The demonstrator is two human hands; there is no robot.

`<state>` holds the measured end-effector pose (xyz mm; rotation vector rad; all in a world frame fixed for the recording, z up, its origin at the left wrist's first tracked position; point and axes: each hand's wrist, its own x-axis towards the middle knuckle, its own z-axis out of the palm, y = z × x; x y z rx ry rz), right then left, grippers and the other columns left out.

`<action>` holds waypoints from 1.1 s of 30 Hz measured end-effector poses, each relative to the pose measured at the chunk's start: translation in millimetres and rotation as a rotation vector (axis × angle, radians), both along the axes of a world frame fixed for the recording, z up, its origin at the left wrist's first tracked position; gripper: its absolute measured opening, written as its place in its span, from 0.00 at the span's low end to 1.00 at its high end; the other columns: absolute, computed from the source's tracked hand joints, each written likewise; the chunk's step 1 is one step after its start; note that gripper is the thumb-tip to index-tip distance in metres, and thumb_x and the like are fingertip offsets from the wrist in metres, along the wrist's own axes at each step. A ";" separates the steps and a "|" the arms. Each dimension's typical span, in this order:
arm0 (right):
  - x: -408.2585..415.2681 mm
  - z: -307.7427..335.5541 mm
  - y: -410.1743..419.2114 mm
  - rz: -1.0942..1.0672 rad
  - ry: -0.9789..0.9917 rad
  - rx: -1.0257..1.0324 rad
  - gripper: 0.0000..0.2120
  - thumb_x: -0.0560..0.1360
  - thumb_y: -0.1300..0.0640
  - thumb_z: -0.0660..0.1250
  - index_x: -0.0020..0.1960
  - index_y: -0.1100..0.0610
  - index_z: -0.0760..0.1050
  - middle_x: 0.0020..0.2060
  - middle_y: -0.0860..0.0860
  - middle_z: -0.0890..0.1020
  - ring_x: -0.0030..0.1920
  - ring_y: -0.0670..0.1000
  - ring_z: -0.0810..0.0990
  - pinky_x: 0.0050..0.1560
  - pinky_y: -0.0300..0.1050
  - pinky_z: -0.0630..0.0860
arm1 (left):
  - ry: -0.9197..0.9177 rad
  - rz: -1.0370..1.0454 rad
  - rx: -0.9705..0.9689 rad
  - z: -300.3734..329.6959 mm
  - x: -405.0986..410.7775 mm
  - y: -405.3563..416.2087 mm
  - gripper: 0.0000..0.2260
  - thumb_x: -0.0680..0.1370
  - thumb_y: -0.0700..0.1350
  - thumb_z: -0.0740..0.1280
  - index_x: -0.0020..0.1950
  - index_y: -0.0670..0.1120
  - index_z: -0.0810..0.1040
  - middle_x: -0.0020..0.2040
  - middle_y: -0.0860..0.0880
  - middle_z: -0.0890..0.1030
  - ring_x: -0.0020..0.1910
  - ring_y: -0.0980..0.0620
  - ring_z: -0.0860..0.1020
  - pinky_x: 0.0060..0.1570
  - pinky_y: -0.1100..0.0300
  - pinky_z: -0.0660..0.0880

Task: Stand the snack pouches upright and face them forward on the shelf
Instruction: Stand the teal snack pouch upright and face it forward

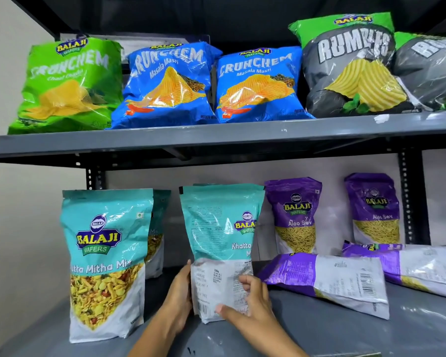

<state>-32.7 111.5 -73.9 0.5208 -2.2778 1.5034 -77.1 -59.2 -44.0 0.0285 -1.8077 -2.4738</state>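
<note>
Teal snack pouch (216,243): glossy plastic film, crinkled, with glare patches. Purple pouches lying flat (327,282): same shiny film, white printed panels. Chip bags above (165,83): slick, puffed, reflective plastic. Shelf (319,331): grey painted metal, smooth, semi-matt, chipped at upper edge.

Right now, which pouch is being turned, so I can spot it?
On the lower shelf, find the teal pouches at left and centre. It is the middle teal pouch, held between the left hand and right hand, the only upright one showing its printed back.
</note>
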 end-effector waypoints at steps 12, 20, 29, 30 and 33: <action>-26.8 16.4 19.2 0.201 -0.211 -0.266 0.31 0.61 0.53 0.81 0.61 0.48 0.73 0.61 0.53 0.80 0.61 0.51 0.80 0.68 0.53 0.74 | 0.212 0.071 -0.320 -6.0 13.9 -11.1 0.32 0.56 0.47 0.85 0.55 0.48 0.74 0.47 0.48 0.74 0.47 0.51 0.76 0.49 0.58 0.77; -57.9 19.9 45.4 0.299 -0.404 -0.425 0.18 0.75 0.74 0.64 0.62 0.63 0.72 0.57 0.60 0.84 0.62 0.59 0.80 0.69 0.59 0.72 | 0.150 -0.134 -0.213 -3.8 10.2 -8.4 0.44 0.55 0.49 0.84 0.69 0.44 0.71 0.62 0.45 0.83 0.63 0.47 0.80 0.70 0.48 0.71; -65.5 18.0 42.7 0.273 -0.407 -0.415 0.15 0.79 0.71 0.59 0.60 0.57 0.76 0.61 0.62 0.81 0.65 0.60 0.78 0.70 0.62 0.70 | 0.263 0.047 -0.298 -16.4 18.6 0.2 0.32 0.59 0.49 0.84 0.59 0.52 0.75 0.56 0.50 0.82 0.51 0.58 0.81 0.36 0.74 0.77; -64.8 18.6 41.3 0.278 -0.405 -0.412 0.15 0.79 0.71 0.59 0.59 0.56 0.76 0.61 0.62 0.82 0.65 0.60 0.78 0.70 0.61 0.70 | 0.264 0.048 -0.308 -14.9 21.1 0.0 0.33 0.60 0.47 0.83 0.61 0.51 0.75 0.56 0.50 0.82 0.52 0.58 0.81 0.38 0.74 0.78; -56.9 23.2 39.2 0.278 -0.360 -0.404 0.14 0.78 0.69 0.63 0.60 0.56 0.75 0.59 0.57 0.83 0.63 0.56 0.80 0.70 0.56 0.72 | 0.274 0.223 -0.383 -8.0 34.5 12.3 0.38 0.63 0.47 0.82 0.70 0.47 0.71 0.64 0.49 0.77 0.61 0.52 0.78 0.59 0.60 0.78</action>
